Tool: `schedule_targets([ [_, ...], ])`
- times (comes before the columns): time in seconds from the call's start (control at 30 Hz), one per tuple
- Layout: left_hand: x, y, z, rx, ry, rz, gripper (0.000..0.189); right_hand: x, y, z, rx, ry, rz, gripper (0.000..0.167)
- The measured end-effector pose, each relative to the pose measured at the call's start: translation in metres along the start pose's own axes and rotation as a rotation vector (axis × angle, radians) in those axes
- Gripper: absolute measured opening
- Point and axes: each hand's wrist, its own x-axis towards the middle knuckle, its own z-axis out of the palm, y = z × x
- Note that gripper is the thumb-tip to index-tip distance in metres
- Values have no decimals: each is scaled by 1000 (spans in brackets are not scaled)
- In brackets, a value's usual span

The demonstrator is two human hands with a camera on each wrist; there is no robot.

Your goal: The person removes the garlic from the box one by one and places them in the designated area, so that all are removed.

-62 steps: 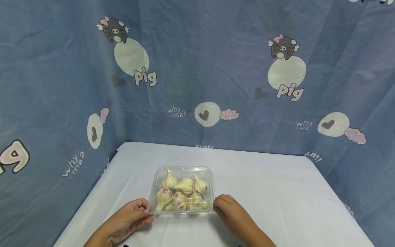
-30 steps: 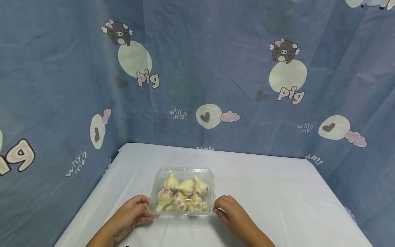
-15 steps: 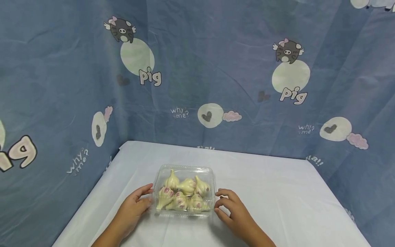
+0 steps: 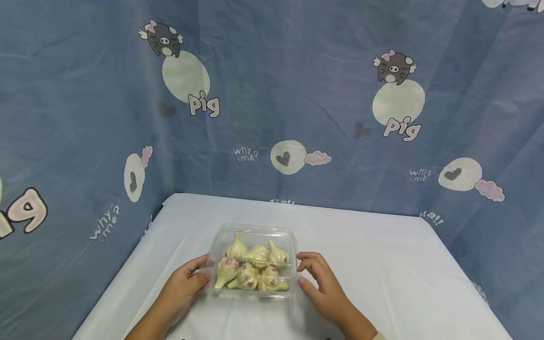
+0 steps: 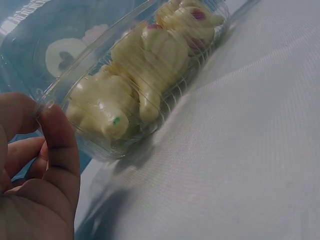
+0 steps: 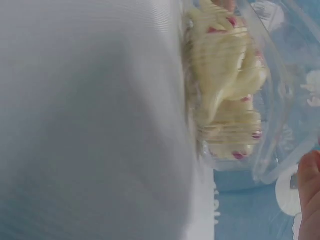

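Observation:
A clear plastic clamshell box (image 4: 255, 293) stands on the white table, holding several garlic bulbs (image 4: 247, 276), cream with purple patches. Its see-through lid (image 4: 259, 261) is raised at the front edge, tilted over the bulbs. My left hand (image 4: 180, 288) pinches the lid's left front corner; the left wrist view shows thumb and finger on either side of the plastic. At the other side my right hand (image 4: 323, 288) has its fingertips right at the lid's right edge, thumb spread apart from the fingers. In the right wrist view only a thumb (image 6: 310, 190) beside the lid shows clearly.
A white cloth covers the table (image 4: 361, 255). Behind it and along the left hangs a blue curtain (image 4: 323, 94) printed with pigs, hearts and lettering.
The lid's front edge has come up from the box and tilted back. Both hands moved slightly away from me along the sides, and the right hand's fingers have spread.

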Motion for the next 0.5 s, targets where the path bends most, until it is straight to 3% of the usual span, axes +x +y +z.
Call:
schedule_targets([
  [0.13,2,-1,1,-3,-3,6,57,9,2,-3,89,27,-27,13],
  [0.37,1,-3,1,0,-2,21,57,25,4,-9,186,71,-66,31],
  [0.5,0,-1,1,-8,0,30,57,37,5,-12,222,84,-65,33],
])
